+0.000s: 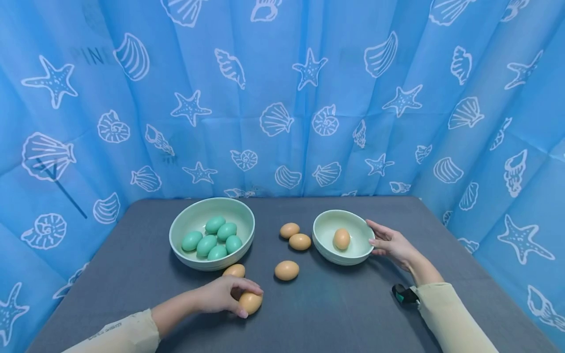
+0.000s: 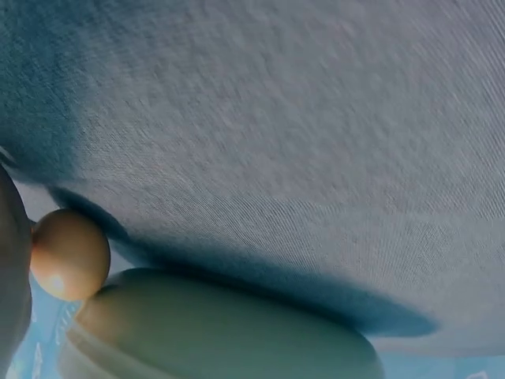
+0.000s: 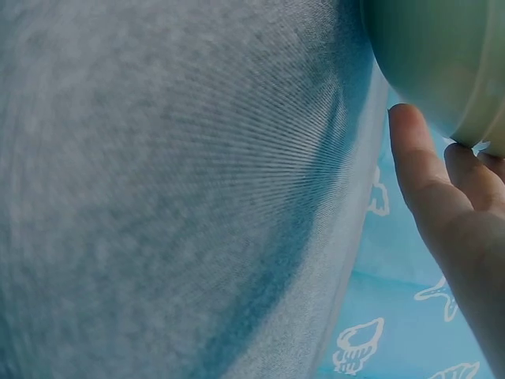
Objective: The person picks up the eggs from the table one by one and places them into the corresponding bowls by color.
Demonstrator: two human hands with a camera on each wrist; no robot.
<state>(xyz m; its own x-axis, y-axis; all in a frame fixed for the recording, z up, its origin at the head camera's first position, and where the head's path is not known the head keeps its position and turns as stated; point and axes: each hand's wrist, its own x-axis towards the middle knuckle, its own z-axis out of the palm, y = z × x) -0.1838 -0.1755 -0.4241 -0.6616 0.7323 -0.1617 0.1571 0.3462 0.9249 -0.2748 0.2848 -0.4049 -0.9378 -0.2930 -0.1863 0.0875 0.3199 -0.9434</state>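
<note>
Egg (image 1: pixel 251 304), light brown and smooth, sat low over the grey table (image 1: pixel 335 314), toward the near side, in the grasp of the left hand (image 1: pixel 222 295). That hand was partly closed, its thumb at one side of the shell and its fingers curved over the other; whether the shell touched the cloth could not be told. Just behind the knuckles lay a second brown egg (image 1: pixel 234 270), partly hidden, next to the large bowl (image 1: pixel 187 221), which held six green eggs (image 1: pixel 217 253). Right of the hand, a lone brown egg (image 1: pixel 287 270) rested apart, and farther back a pair of brown eggs (image 1: pixel 300 241) lay close together beside the small bowl (image 1: pixel 324 231). Inside that bowl was a single brown egg (image 1: pixel 342 239). Its right edge was held by the right hand (image 1: pixel 395 247), thumb over the rim and fingers only slightly bent along the outside; the right wrist view showed one finger clear of the wall. Near that wrist was a black strap (image 1: pixel 403 294) with a green patch. Both arms wore pale sleeves (image 1: pixel 450 316). Beyond the table hung a blue curtain (image 1: pixel 265 147) printed with white shells and starfish.
</note>
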